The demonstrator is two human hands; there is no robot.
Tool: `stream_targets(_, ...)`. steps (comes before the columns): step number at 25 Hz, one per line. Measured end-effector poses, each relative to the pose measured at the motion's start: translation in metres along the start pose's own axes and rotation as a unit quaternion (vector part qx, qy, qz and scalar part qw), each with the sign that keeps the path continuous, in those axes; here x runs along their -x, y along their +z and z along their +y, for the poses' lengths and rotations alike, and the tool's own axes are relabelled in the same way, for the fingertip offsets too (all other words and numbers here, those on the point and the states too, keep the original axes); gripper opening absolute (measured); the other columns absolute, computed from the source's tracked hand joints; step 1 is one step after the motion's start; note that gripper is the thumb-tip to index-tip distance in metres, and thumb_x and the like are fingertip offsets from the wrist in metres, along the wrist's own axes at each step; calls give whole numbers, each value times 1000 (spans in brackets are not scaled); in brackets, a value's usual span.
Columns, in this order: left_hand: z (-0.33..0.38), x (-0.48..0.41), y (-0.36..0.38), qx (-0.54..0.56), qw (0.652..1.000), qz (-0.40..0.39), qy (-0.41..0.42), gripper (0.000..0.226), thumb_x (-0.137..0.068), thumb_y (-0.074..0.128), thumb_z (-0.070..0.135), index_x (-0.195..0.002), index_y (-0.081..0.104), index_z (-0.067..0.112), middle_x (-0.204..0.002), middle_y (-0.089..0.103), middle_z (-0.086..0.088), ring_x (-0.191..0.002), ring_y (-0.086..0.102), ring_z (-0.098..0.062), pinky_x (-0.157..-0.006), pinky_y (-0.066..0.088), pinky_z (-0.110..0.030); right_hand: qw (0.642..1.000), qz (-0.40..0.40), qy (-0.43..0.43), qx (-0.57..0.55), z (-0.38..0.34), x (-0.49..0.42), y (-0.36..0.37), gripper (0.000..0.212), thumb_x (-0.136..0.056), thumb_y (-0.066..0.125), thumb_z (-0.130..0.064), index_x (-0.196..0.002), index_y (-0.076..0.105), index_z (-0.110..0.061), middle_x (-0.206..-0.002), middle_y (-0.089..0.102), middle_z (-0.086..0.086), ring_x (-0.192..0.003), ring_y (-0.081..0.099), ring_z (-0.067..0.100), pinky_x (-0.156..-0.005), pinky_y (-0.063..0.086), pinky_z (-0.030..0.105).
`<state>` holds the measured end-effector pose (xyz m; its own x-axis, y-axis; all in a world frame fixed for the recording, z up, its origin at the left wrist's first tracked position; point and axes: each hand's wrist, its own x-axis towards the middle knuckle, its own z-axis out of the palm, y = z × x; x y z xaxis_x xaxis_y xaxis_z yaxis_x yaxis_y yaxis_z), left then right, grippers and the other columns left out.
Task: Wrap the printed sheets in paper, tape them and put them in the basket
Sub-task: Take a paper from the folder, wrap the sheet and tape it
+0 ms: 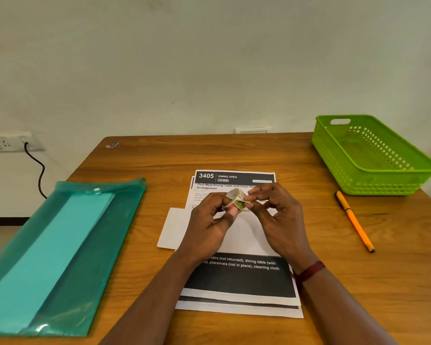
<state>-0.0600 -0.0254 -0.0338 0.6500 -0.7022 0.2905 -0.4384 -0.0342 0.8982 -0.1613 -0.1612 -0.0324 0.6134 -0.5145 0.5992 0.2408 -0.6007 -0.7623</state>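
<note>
A small stack of printed sheets (237, 280) lies on the wooden table, with a plain white paper band (174, 227) folded across its middle. Above the sheets, my left hand (209, 220) grips a small patterned tape roll (234, 199) between thumb and fingers. My right hand (276, 212) pinches the roll's loose end with thumb and fingertips. The green plastic basket (373, 180) stands at the back right corner with nothing in it.
A teal translucent folder (60, 257) holding lighter paper lies at the left, overhanging the table's edge. An orange pen (353, 220) lies to the right of the sheets, in front of the basket. A wall socket with a black cable (39, 170) is at far left.
</note>
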Motion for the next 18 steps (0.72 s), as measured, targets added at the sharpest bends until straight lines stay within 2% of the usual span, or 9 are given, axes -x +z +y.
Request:
stream_targets(4, 2, 0, 0, 7, 1000, 4, -6, 11, -94, 60, 17, -99, 62, 26, -109, 65, 5, -103, 59, -9, -85, 51, -27, 1000, 1, -15, -3, -2, 0, 0, 25, -79, 75, -5, -93, 70, -25, -97, 67, 2, -93, 65, 13, -69, 51, 20)
stream_targets(8, 1, 0, 0, 17, 1000, 4, -11, 10, -95, 60, 17, -99, 62, 25, -108, 66, 4, -102, 60, -11, -83, 50, -28, 1000, -1, -25, 3, -1, 0, 0, 22, -78, 75, 0, -93, 72, -17, -97, 66, 2, -92, 65, 13, -70, 49, 16)
stream_targets(13, 3, 0, 1, 34, 999, 3, -15, 6, -91, 58, 28, -96, 61, 30, -105, 67, 5, -100, 60, -11, -82, 47, -24, 1000, 1, -22, -11, -2, 0, 0, 19, -79, 75, -3, -92, 73, -16, -97, 67, 2, -92, 65, 16, -69, 51, 22)
stream_targets(18, 0, -1, 1, 36, 999, 5, -23, 8, -95, 59, 19, -100, 62, 25, -107, 67, 4, -100, 60, -11, -82, 48, -25, 1000, -1, -24, -13, -1, 0, 0, 18, -79, 75, -7, -93, 73, -18, -97, 67, 2, -93, 65, 19, -69, 51, 24)
